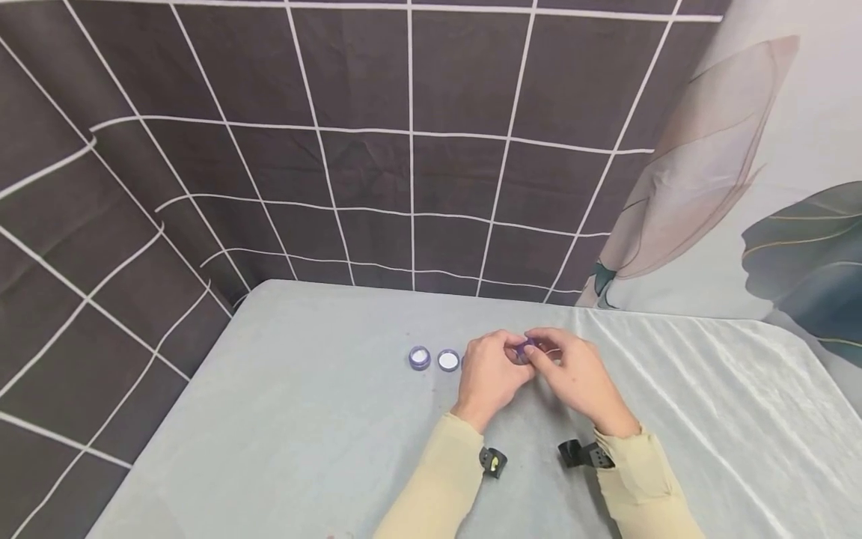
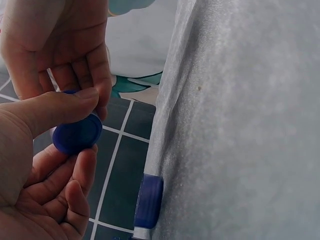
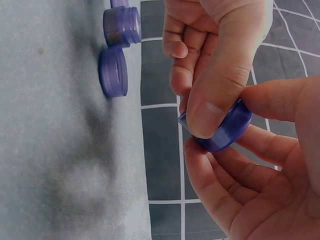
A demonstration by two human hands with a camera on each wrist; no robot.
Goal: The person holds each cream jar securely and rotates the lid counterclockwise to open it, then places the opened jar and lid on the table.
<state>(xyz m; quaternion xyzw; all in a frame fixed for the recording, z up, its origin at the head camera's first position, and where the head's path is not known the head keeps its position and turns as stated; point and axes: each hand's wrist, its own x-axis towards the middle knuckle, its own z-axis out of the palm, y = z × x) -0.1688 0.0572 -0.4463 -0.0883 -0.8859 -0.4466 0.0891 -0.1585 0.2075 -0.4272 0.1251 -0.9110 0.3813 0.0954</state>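
Both hands hold a small round purple lid (image 1: pixel 524 350) between them, above the table. My left hand (image 1: pixel 490 374) pinches it, thumb (image 3: pixel 207 117) pressed across it and fingers curled beneath. On the other side my right hand (image 1: pixel 575 374) grips the lid's edge with thumb and fingertips. In the left wrist view the lid's purple disc (image 2: pixel 77 135) faces the camera, partly behind the left thumb. A small pointed edge sticks out beside the thumb in the right wrist view; I cannot tell what it is. A purple threaded jar (image 3: pixel 120 25) and another purple lid (image 3: pixel 114 72) stand nearby.
Left of the hands on the pale table cloth (image 1: pixel 303 419) are an open purple jar (image 1: pixel 420 358) with white inside and a white-lined purple lid (image 1: pixel 448 360). Another purple piece is mostly hidden by the left hand. A dark gridded curtain (image 1: pixel 364 172) hangs behind the table.
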